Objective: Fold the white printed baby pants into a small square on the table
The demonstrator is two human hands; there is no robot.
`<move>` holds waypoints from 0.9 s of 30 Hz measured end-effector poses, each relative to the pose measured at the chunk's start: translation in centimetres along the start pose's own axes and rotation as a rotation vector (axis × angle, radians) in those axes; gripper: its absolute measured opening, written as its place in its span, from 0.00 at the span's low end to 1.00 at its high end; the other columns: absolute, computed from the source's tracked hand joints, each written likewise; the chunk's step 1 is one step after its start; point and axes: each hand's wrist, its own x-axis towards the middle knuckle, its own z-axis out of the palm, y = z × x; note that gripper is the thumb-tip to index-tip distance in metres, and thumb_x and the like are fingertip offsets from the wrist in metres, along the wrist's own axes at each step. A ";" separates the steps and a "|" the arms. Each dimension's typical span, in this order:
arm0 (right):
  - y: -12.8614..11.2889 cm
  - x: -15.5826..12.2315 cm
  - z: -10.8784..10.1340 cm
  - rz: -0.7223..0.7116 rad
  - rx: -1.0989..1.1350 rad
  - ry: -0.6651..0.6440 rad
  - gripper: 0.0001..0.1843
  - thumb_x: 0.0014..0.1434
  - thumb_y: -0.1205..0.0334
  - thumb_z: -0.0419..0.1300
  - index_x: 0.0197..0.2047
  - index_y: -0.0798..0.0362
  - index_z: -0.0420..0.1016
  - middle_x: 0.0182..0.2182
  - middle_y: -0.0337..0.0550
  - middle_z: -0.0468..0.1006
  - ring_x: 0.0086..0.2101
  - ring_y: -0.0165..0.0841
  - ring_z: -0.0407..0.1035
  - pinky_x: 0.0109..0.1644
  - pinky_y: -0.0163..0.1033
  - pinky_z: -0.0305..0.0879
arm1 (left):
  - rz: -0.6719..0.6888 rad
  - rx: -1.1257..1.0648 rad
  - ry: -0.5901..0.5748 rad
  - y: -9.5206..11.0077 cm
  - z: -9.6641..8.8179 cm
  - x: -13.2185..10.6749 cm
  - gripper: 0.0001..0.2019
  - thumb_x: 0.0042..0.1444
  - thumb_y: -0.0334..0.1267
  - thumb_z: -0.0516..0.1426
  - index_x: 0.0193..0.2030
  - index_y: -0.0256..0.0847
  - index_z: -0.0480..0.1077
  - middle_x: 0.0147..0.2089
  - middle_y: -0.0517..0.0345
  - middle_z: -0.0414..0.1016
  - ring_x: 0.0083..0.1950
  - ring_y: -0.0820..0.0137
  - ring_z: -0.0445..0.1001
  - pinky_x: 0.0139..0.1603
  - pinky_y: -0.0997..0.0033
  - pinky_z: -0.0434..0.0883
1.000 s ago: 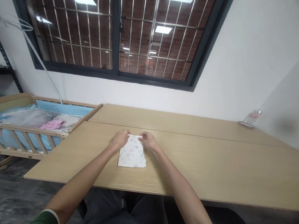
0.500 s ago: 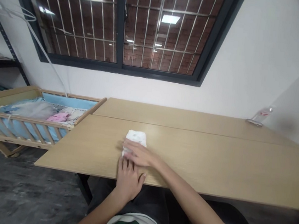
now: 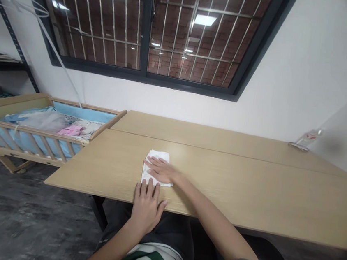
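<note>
On the wooden table [image 3: 232,186] lies a small folded white cloth [image 3: 159,155] with a faint pattern. My right hand [image 3: 162,170] rests flat across its middle, fingers spread and pointing left, hiding part of it. My left hand [image 3: 147,203] is at the table's front edge, palm down with fingers stretched out. Its fingertips touch the near edge of the cloth. Neither hand grips anything.
A wooden crib [image 3: 49,133] with blue lining and bedding, including a pink cloth [image 3: 71,130], stands at the left. A clear plastic packet [image 3: 307,140] sits at the table's far right. Behind is a barred window [image 3: 146,32]; a chair [image 3: 272,256] is at lower right.
My right hand has settled flatter on the cloth, its fingers more spread, and more of the cloth's right side shows. The whole view has tilted slightly.
</note>
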 end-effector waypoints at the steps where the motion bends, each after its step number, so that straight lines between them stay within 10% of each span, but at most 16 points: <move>1: 0.7 0.5 -0.2 0.017 -0.026 0.013 0.36 0.73 0.39 0.36 0.77 0.46 0.44 0.76 0.39 0.39 0.74 0.38 0.32 0.76 0.49 0.29 | -0.004 -0.006 -0.009 -0.1 0.1 0.0 0.27 0.66 0.51 0.52 0.65 0.36 0.69 0.68 0.37 0.67 0.68 0.41 0.64 0.66 0.38 0.62; 10: 5.0 3.0 -1.0 0.149 -0.105 0.083 0.39 0.72 0.39 0.32 0.78 0.50 0.37 0.76 0.42 0.39 0.74 0.38 0.33 0.75 0.49 0.28 | 0.012 -0.041 -0.039 -0.7 0.4 -0.2 0.30 0.67 0.54 0.51 0.67 0.36 0.67 0.69 0.37 0.65 0.69 0.42 0.63 0.68 0.40 0.60; 21: 4.7 4.1 -1.2 0.184 -0.143 0.120 0.33 0.72 0.52 0.38 0.75 0.55 0.52 0.73 0.47 0.53 0.72 0.40 0.44 0.75 0.49 0.37 | 0.034 -0.050 -0.051 -0.7 0.1 -0.1 0.29 0.67 0.51 0.51 0.66 0.34 0.68 0.68 0.34 0.66 0.68 0.40 0.64 0.67 0.38 0.61; 27: 4.1 2.2 -0.3 0.162 -0.137 0.395 0.32 0.72 0.53 0.41 0.75 0.57 0.52 0.73 0.53 0.53 0.72 0.42 0.44 0.74 0.53 0.42 | 0.062 -0.081 -0.033 -1.7 0.2 0.4 0.22 0.68 0.44 0.51 0.62 0.36 0.71 0.64 0.38 0.71 0.65 0.46 0.68 0.64 0.42 0.66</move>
